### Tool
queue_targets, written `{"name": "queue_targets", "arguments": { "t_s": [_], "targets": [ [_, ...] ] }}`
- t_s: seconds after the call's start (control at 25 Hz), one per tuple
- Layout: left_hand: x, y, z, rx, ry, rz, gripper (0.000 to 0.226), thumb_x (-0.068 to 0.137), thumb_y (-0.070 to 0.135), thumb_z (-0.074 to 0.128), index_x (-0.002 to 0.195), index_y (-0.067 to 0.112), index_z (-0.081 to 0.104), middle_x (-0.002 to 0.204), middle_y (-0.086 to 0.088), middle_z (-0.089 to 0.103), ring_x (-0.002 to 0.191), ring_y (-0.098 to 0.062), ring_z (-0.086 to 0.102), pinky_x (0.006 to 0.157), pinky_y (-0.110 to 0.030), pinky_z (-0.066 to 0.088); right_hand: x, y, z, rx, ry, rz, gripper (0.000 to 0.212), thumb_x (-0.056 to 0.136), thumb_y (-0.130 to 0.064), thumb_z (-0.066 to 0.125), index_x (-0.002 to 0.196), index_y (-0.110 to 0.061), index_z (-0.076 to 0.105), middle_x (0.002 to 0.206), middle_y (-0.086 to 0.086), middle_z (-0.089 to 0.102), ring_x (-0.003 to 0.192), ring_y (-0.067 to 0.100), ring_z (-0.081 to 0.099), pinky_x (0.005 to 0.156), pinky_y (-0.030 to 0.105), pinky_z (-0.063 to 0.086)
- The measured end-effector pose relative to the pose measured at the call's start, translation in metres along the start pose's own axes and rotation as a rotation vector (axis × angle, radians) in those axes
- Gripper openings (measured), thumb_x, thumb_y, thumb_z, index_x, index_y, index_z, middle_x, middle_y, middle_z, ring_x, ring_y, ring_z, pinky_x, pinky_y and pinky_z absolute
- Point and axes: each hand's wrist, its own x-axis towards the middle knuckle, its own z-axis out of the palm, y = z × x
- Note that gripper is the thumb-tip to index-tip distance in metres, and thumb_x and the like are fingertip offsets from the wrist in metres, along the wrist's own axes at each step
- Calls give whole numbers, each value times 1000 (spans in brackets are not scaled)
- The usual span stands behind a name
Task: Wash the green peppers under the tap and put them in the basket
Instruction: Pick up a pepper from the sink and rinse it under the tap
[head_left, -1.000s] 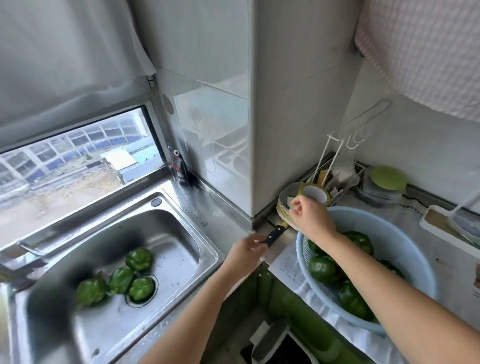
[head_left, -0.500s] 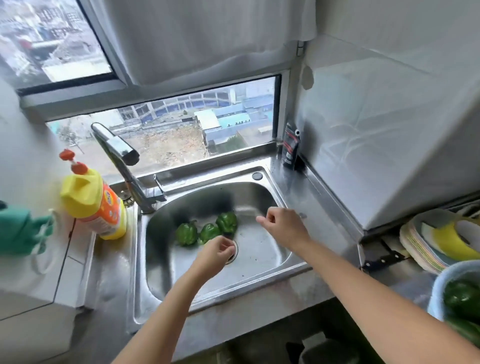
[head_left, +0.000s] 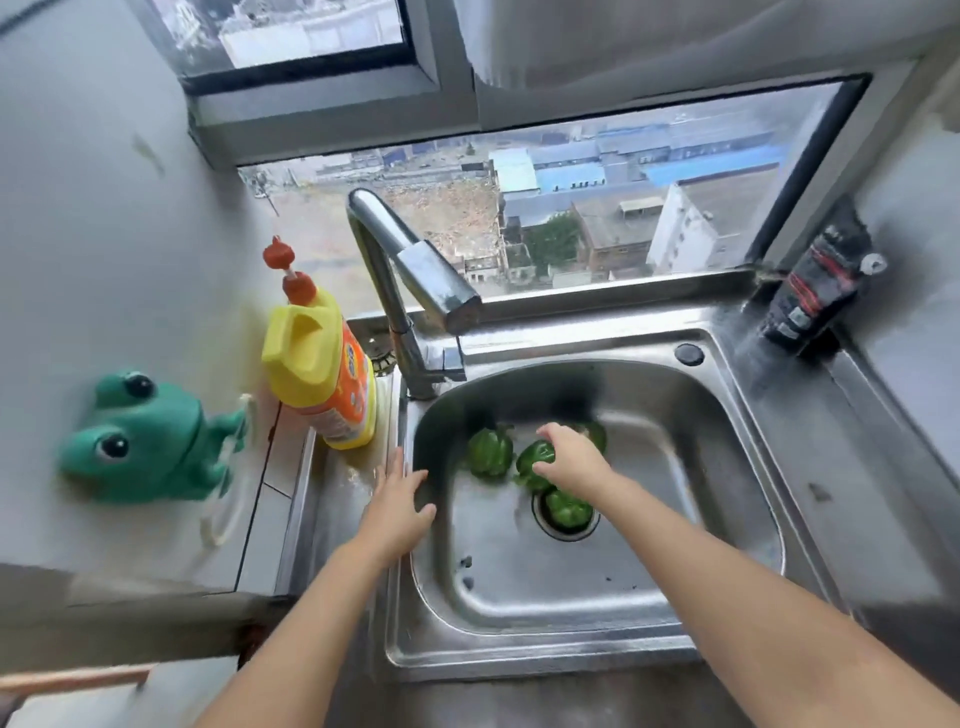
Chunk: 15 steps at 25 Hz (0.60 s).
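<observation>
Green mid pepper in R hand: fingers + thumb curled round it, just up-left of drain. Reads as a grip; slight blur, so contact not 100% sure. L hand open, fingers spread, palm down, holding nothing, well left of drain at the sink edge.

Other peppers:
- drain pepper, sitting in the drain cup itself.
- left pepper, up-left of drain, just beside mid pepper.
- far pepper, beyond drain, mostly hidden behind R hand.

Tap: spout ends up-left of drain, above the basin's far-left part. No water stream visible. Detergent btl + green frog holder further left of drain, outside the sink. Basket not in view.

Step (est.): pick-up for wash, the next pepper of the batch. Approx. 4 left in the sink.

Next move needs: firm hold on a smooth rounded skin, lift toward the spout. Tap likely wants turning on, and L hand is free for that. Then rinse + turn the pepper all round.
</observation>
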Motion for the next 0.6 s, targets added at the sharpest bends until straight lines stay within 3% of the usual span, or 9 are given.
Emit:
{"name": "queue_targets", "arguments": {
  "t_s": [0.12,0.2,0.32,0.44,0.52,0.6],
  "targets": [
    [4,-8,2,40,-14,19,58,93,24,50,147,14,31,160,-4,-10,147,-29,0,117,-38,15,32,-18,20,-45,-65,-89,70,85,-13,62,146,-15,29,151,8,33,137,24,37,109,31,32],
    [6,-10,-2,32,-15,21,57,93,25,50,146,13,32,160,-2,-8,148,-27,3,117,-38,19,51,-27,31,-84,-102,-102,78,83,-11,64,149,-22,22,152,11,28,136,28,38,108,37,36],
    [11,-14,-9,33,-40,6,56,93,27,49,146,15,34,160,1,-7,148,-24,4,115,-37,21,75,-35,51,-16,-218,-35,87,82,-18,67,150,-30,14,151,17,24,126,35,47,99,40,46],
    [8,-13,-7,-38,-38,-5,56,93,26,51,145,15,36,160,4,-6,148,-21,2,116,-35,20,91,-30,69,23,-286,21,92,81,-29,68,151,-33,9,149,25,23,125,40,46,102,37,43],
    [5,-12,-6,-65,-28,-3,55,93,26,51,145,15,36,160,5,-6,148,-19,1,116,-34,19,96,-24,79,54,-270,25,90,80,-31,69,150,-34,13,147,25,24,126,41,45,105,37,41],
    [4,-12,-5,-88,-4,-6,54,94,25,51,145,15,37,159,6,-6,148,-17,1,116,-33,18,99,-21,88,126,-172,12,77,78,-26,71,142,-30,28,138,21,34,112,37,53,96,34,45]
  ]
}}
